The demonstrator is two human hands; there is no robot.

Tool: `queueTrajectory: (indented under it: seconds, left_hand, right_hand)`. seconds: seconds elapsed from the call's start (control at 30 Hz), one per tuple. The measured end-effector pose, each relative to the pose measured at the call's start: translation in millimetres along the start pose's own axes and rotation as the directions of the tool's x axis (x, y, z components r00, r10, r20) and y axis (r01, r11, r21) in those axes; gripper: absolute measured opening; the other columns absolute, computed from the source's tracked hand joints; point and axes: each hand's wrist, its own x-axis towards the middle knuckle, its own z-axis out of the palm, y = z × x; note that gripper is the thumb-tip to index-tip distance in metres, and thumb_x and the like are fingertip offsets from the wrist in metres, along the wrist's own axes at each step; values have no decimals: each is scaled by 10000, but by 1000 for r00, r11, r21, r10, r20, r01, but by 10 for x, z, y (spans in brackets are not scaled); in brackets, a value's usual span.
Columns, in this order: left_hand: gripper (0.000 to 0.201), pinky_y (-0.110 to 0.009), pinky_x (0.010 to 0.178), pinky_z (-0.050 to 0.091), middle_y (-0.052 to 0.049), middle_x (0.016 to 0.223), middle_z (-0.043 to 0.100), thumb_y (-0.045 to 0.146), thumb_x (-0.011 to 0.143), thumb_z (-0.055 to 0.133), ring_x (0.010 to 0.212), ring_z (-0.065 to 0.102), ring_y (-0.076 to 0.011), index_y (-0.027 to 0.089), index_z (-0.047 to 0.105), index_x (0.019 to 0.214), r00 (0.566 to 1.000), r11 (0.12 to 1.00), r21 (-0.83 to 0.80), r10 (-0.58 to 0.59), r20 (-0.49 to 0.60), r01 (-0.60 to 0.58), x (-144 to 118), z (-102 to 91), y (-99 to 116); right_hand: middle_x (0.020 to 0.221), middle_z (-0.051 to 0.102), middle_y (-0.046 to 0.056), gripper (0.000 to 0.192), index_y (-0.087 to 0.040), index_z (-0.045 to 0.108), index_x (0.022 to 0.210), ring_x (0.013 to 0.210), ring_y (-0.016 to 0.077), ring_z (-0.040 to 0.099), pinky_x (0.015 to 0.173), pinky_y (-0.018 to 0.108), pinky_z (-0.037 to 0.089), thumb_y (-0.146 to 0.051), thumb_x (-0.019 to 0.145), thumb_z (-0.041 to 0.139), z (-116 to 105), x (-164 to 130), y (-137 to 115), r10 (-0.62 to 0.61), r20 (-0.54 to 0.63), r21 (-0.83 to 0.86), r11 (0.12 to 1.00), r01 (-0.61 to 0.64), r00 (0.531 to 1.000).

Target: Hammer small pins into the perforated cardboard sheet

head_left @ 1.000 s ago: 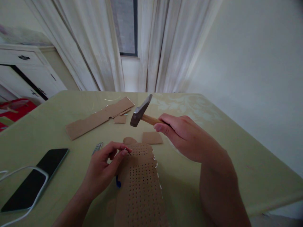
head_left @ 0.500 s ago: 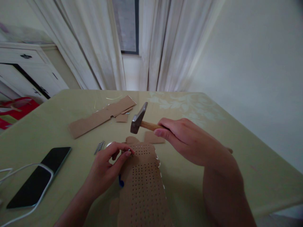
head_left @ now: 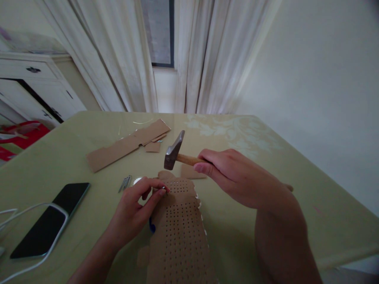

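The right hand (head_left: 233, 177) is closed around the wooden handle of a hammer (head_left: 175, 150), whose steel head hangs in the air above the far end of the perforated cardboard strip (head_left: 180, 228) on the counter (head_left: 266, 213). The hammer looks head-heavy and rigid, so the grip on the handle suits it. The left hand (head_left: 134, 211) pinches something small, probably a nail, at the strip's top edge. The cardboard seems light and easy to bend. Spare nails (head_left: 124, 183) lie just beside it.

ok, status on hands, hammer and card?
Right hand grips hammer, raised over holed card. Left hand pinches at card's top edge. Nails lie alongside, nothing blocking.
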Motion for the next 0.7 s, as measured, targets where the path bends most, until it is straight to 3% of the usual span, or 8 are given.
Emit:
queueTrajectory:
  seconds: [0.7]
  left_hand:
    - [165, -273, 630, 460, 2, 886, 775, 338, 1045, 637, 671, 598, -140, 262, 776, 999, 999, 999, -31, 9, 41, -8, 12, -1, 21]
  right_hand:
    - [833, 681, 23, 437, -201, 619, 952, 764, 172, 611, 723, 326, 332, -499, 1178, 392, 32, -22, -9, 4, 62, -44, 999, -1, 998]
